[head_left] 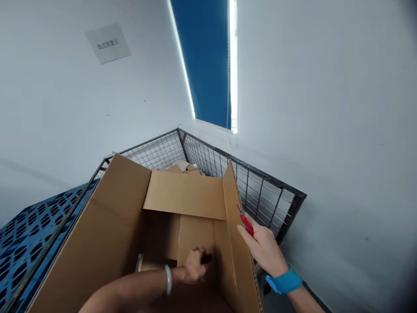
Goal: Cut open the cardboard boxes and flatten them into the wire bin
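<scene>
An open cardboard box (184, 193) fills the lower middle of the head view, its flaps standing up. My left hand (194, 264) reaches down inside it, with a pale bracelet (168, 279) on the wrist. Its fingers are curled around a small dark thing (206, 259), too dim to name. Outside the box's right flap (232, 195), my right hand (265, 243) grips a red-handled cutter (246, 224), its thin dark tip pointing up beside the flap edge. A blue wristband (285, 281) circles the right wrist. The box's bottom is partly shadowed and hidden by my left arm.
A metal mesh cage (260, 184) surrounds the box at the back and right, with cardboard pieces (182, 167) behind the far flap. Blue perforated panelling (29, 234) lies on the left. White walls rise behind, with a blue blind (208, 56) and a paper sign (108, 43).
</scene>
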{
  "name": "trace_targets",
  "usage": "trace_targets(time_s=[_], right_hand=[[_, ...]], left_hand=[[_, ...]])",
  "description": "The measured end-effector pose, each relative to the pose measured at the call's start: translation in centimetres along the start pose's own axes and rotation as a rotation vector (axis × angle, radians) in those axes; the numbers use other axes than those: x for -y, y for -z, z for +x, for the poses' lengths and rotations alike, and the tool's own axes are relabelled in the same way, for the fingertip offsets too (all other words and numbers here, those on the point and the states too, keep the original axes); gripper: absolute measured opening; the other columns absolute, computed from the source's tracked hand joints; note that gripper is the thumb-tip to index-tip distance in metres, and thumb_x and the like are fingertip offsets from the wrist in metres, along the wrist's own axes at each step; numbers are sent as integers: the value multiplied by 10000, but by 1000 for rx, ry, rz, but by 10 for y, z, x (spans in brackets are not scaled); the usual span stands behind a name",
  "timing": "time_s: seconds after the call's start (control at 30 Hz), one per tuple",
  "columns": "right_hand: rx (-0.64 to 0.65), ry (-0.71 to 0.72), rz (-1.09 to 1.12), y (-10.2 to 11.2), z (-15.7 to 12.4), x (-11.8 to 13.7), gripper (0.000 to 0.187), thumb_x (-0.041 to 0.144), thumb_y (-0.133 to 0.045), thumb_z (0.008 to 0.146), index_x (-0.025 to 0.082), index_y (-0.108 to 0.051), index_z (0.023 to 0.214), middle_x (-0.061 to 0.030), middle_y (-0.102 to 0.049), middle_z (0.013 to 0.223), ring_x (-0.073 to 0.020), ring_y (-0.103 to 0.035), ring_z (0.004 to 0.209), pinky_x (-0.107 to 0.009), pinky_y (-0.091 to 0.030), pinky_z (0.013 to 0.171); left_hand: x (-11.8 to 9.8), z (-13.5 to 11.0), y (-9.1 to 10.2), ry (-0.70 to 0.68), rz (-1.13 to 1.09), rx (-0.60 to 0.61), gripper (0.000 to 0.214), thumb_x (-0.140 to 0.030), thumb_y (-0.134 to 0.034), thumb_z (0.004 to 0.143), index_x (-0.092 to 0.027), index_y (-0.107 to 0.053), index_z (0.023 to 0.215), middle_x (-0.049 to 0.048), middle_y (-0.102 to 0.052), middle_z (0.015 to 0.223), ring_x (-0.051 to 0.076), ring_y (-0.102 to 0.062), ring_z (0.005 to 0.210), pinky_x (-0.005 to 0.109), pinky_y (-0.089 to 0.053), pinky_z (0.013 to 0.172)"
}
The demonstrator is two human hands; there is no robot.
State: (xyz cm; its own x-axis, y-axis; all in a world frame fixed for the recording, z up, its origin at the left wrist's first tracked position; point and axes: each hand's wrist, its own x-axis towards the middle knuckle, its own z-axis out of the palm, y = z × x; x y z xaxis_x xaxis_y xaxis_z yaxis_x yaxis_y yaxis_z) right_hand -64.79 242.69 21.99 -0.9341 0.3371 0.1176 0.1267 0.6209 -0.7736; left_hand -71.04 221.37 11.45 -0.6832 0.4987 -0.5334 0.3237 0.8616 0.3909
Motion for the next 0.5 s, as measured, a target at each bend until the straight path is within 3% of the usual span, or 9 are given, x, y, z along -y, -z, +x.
trace_targets(time_s=[0.1,0.2,0.3,0.37,0.43,0.5], right_hand=[[22,-5,-51,-3,0,6,759,522,-305,842,-29,-511,1322,-178,-728,891,-310,-662,847,-397,-498,742],[28,-22,-75,-5,1,10,715,483,-358,813,21,-514,1336,-179,-722,999,-320,-653,946,-397,-497,783],[92,-40,-139,1,0,15,603,419,-404,811,93,-568,1290,-147,-719,983,-308,-652,929,-378,-492,780],[110,-64,-279,8,-4,27,534,362,-442,804,103,-603,1243,-157,-701,932,-308,-648,849,-379,-482,733],[-52,-69,-411,10,-13,50,526,315,-473,795,93,-586,1258,-202,-660,988,-300,-624,761,-391,-459,661],[-292,-15,-295,-2,-27,85,535,303,-504,794,110,-559,1289,-221,-610,1098,-257,-588,711,-370,-435,599]], left_hand=[[9,-61,55,29,14,-81,276,-143,-487,779,-169,-646,1003,104,-712,980,248,-656,931,315,-486,760],[26,-137,84,1,22,-171,345,-370,-598,779,-201,-620,1079,96,-716,956,287,-661,892,357,-489,767],[51,-199,71,-75,175,-133,839,-603,-778,575,-216,-541,1281,136,-694,1081,353,-662,935,425,-505,824],[69,-220,49,-74,325,-58,911,-623,-820,519,-172,-574,1270,192,-658,1158,382,-650,990,454,-506,870],[84,-225,26,-29,414,-4,805,-596,-837,536,-103,-656,1145,249,-628,1197,389,-638,1030,448,-509,895],[95,-221,10,9,439,5,790,-571,-862,520,-56,-679,1090,304,-564,1280,400,-630,1052,443,-514,898]])
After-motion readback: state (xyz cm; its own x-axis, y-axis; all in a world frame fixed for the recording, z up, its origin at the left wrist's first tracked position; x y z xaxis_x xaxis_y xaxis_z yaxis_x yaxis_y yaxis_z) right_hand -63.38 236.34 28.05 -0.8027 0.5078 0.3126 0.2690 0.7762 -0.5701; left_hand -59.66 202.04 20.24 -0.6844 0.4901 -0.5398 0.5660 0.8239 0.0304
